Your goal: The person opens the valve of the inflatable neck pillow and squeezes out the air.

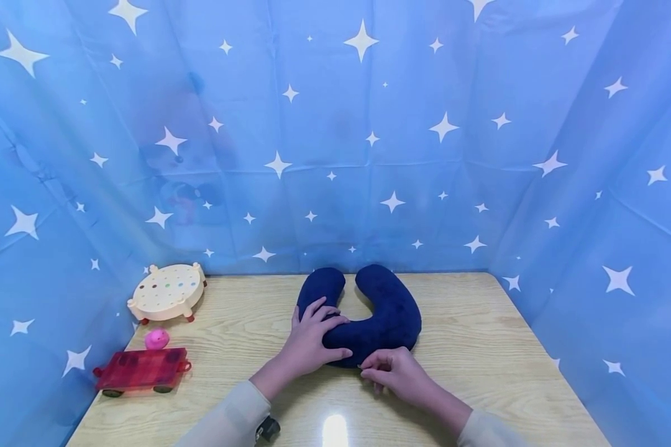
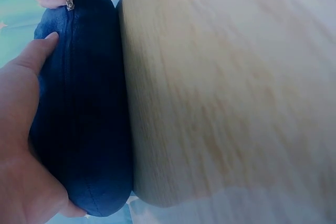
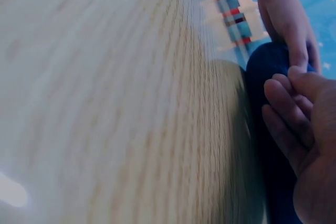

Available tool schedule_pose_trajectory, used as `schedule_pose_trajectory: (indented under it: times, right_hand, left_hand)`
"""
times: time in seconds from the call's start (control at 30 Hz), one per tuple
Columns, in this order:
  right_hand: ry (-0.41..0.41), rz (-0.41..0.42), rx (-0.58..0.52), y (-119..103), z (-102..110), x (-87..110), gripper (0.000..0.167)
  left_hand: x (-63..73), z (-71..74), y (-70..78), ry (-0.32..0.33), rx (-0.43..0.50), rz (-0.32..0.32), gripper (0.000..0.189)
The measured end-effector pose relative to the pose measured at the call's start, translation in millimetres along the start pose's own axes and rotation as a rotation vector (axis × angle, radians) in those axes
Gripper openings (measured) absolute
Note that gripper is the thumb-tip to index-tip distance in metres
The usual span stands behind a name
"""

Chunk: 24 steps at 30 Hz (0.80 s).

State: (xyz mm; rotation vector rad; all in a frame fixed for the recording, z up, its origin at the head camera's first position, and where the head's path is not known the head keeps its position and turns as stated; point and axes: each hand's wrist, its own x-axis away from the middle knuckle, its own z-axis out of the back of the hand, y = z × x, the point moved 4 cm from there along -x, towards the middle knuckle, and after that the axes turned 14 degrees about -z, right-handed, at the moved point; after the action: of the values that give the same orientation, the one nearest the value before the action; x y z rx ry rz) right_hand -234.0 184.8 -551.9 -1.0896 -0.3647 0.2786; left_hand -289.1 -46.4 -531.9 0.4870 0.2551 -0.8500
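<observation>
A dark blue U-shaped neck pillow [image 1: 388, 320] lies on the table with its opening toward the back curtain. Along its near side runs a zipper, and the metal zipper pull [image 2: 69, 1] shows in the left wrist view. My right hand [image 1: 394, 372] pinches that pull between thumb and index finger, its other fingers loosely bent. Spread over the left part of the pillow, my left hand [image 1: 313, 338] has its fingers on top and its thumb along the near side, gripping it. The right wrist view hides the pull behind the fingers.
On the left of the wooden table [image 1: 481, 347] stand a cream round stool-like toy [image 1: 168, 292] with coloured dots, a small pink toy [image 1: 156, 339] and a translucent red wheeled cart [image 1: 143, 369]. A blue curtain [image 1: 335, 136] with white stars surrounds the table.
</observation>
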Motion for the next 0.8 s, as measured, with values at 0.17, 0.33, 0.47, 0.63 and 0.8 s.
schedule_pose_trajectory:
  times: [0.17, 0.33, 0.47, 0.63, 0.8]
  right_hand:
    - [0.007, -0.011, 0.005, -1.5, -1.3, 0.2, 0.009]
    - [0.008, 0.001, 0.018, -3.2, -3.7, -0.6, 0.01]
    - [0.009, 0.005, 0.013, -4.4, -5.6, -0.8, 0.011]
    - [0.011, 0.026, 0.007, -6.5, -8.0, -1.3, 0.011]
    - [0.009, 0.023, 0.0, -8.1, -11.3, -2.1, 0.01]
  left_hand:
    - [-0.3, -0.6, 1.3, -0.001, 0.0, 0.002, 0.056]
    - [-0.2, -1.5, 0.0, 0.002, 0.0, 0.01, 0.056]
    - [-0.6, 0.1, 1.8, 0.008, 0.005, 0.001, 0.057]
    - [0.0, -0.3, 1.3, -0.008, -0.012, 0.008, 0.062]
    - [0.4, -1.9, -0.3, -0.021, -0.029, 0.018, 0.064]
